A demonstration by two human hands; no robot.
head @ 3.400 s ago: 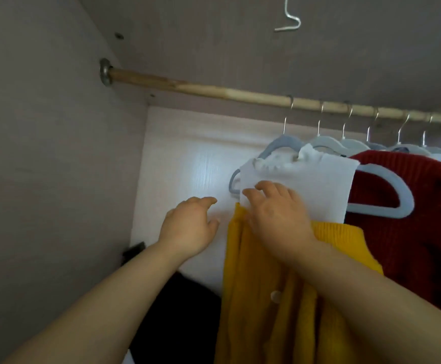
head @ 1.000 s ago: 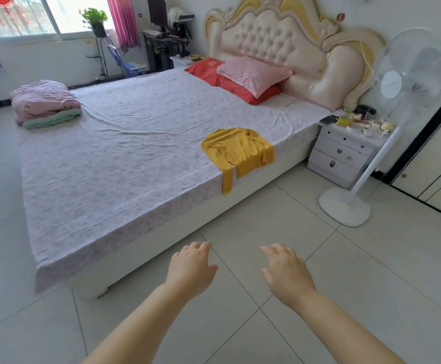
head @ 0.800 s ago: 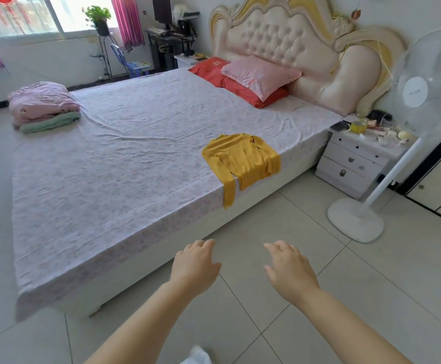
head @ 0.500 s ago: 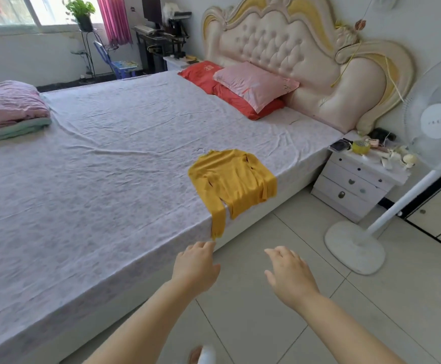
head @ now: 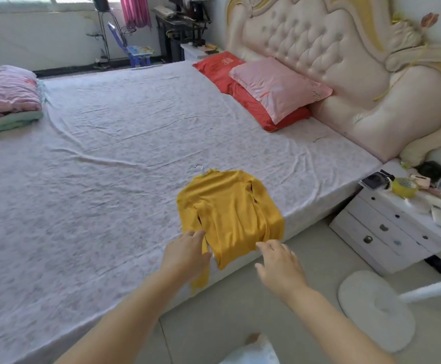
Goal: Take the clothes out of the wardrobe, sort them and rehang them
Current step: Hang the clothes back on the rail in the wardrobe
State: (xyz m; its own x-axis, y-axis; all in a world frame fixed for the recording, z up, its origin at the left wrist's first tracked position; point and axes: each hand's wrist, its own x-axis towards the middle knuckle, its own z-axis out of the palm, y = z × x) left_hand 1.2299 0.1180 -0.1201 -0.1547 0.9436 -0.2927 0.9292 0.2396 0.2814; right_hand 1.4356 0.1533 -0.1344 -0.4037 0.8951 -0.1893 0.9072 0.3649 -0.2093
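Both arms reach out toward the bed (head: 88,158), and the landmark is the yellow sweater (head: 230,214) lying flat on the sheet near the bed's near edge. Its collar points away toward the far side, and a small metal hanger hook (head: 199,166) pokes out just beyond the neck. One sleeve spills over the mattress edge and hangs down the side of the bed.

The left hand (head: 186,254) sits at the sweater's lower left corner, fingers loosely spread, empty, overlapping the dangling sleeve; whether it touches the fabric I cannot tell. The right hand (head: 279,266) hovers just below the sweater's hem on the right, palm down, fingers relaxed and apart, holding nothing.

Beyond the sweater, toward the padded headboard (head: 319,56), a pink pillow (head: 279,88) lies on top of a red pillow (head: 243,93). Far to the sweater's left, at the bed's edge, sits a folded stack of pink and green bedding (head: 7,98). To the sweater's right, off the bed, stands a white nightstand (head: 392,232) with clutter on top, and nearer the camera the round white fan base (head: 377,308) rests on the tiled floor.
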